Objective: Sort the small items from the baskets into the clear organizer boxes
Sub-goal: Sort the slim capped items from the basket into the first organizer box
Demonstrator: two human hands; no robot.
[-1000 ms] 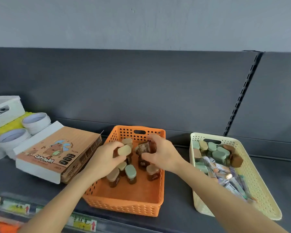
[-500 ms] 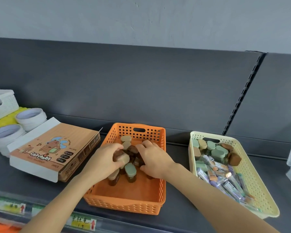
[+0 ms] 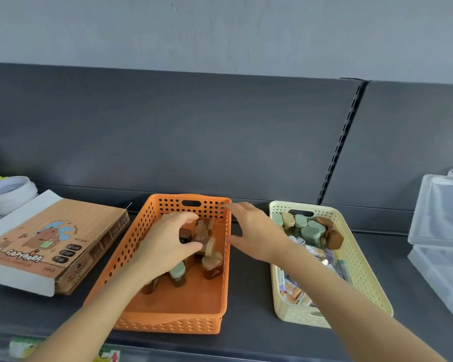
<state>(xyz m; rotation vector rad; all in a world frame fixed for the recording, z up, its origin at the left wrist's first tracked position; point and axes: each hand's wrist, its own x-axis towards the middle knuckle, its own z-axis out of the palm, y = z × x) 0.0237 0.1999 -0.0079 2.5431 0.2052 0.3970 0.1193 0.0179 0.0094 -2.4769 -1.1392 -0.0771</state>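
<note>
Left hand [image 3: 168, 246] was down in the orange basket [image 3: 141, 231], fingers and thumb curled round a cluster of small capped bottles [image 3: 202, 230] in its back half. More bottles stood just below the palm. Right hand [image 3: 256, 233] hovered over the basket's right rim, fingers spread, holding nothing. A cream basket [image 3: 356, 257] sat beside it, with clear organizer boxes [image 3: 439, 218] at far right.

Small jars [image 3: 177, 273] under left hand [image 3: 165, 244], in basket [image 3: 168, 320]; second basket [image 3: 372, 291] just right of right hand [image 3: 256, 231]; carton [image 3: 50, 244] left of left hand.
</note>
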